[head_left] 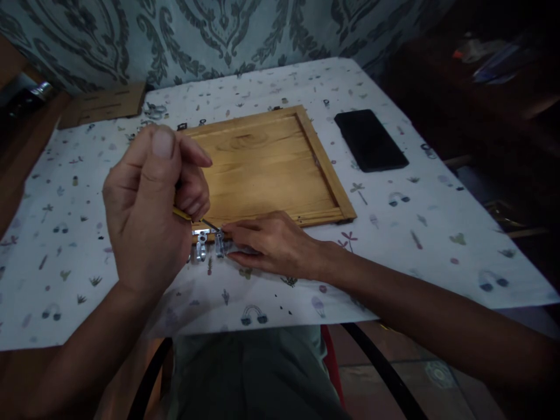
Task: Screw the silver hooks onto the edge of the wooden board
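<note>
My left hand point(153, 201) is closed round a screwdriver point(182, 214) with a yellow part showing below the fist. Most of its handle is hidden in my palm. Its thin shaft slants down to the right, with the tip at a silver metal hinge point(219, 244) on the near edge of a framed wooden panel point(262, 169). The thumb and fingers of my right hand point(273, 242) pinch that hinge from its right side. Just left of it, a second metal piece point(201, 245) hangs over the same edge. The panel lies flat on the table.
A black phone point(371, 140) lies right of the panel on the patterned white tablecloth point(415, 233). Flat cardboard point(105, 105) and small metal parts point(155, 111) are at the back left. Behind the table hangs a patterned curtain point(227, 29). Dark furniture stands to the right.
</note>
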Tool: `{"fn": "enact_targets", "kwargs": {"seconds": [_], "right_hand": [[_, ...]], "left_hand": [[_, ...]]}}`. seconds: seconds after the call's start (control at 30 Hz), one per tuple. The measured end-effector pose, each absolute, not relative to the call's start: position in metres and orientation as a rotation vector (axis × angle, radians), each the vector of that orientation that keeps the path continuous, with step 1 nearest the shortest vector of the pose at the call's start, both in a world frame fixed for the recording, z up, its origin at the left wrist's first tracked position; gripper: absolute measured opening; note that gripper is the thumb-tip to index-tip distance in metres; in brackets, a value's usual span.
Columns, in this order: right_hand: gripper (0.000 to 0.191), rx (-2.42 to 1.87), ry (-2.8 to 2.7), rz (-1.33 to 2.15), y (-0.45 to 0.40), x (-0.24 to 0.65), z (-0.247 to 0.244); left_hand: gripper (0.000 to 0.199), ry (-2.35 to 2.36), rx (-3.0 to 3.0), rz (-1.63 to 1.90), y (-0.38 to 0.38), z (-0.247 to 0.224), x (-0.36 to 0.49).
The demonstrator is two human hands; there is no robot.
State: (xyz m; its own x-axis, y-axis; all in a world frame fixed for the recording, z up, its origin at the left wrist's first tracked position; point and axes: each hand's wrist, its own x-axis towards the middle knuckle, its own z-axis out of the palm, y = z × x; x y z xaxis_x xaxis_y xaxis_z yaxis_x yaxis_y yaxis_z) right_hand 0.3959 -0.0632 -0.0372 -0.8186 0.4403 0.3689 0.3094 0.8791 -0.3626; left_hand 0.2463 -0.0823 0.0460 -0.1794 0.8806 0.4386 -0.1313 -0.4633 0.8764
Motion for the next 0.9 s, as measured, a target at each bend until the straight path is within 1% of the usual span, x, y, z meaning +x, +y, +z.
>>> {"fn": "enact_targets", "kwargs": {"seconds": [0.17, 0.4, 0.5, 0.63, 0.8, 0.9], "right_hand": [[0.024, -0.567, -2.606, 0.431, -0.064, 0.396, -0.034], [0.025, -0.552, -2.593, 0.438, -0.063, 0.395, -0.036], [0.025, -0.564, -2.605, 0.426, -0.064, 0.395, -0.036], [0.024, -0.562, -2.612, 0.419, -0.064, 0.396, -0.036], [0.024, -0.562, -2.628, 0.428, -0.064, 0.396, -0.034], [0.023, -0.568, -2.635, 0.424, -0.064, 0.396, -0.034]], "left_hand": [[0.032, 0.868, 1.413, 1.662, -0.083, 0.044, 0.245], [0.010, 0.716, 1.526, 1.453, -0.075, 0.042, 0.235], [0.011, 0.760, 1.524, 1.459, -0.077, 0.044, 0.237], [0.020, 0.963, 1.499, 1.528, -0.085, 0.047, 0.242], [0.013, 0.937, 1.489, 1.549, -0.087, 0.046, 0.244], [0.015, 0.893, 1.447, 1.543, -0.085, 0.047, 0.245]]}}
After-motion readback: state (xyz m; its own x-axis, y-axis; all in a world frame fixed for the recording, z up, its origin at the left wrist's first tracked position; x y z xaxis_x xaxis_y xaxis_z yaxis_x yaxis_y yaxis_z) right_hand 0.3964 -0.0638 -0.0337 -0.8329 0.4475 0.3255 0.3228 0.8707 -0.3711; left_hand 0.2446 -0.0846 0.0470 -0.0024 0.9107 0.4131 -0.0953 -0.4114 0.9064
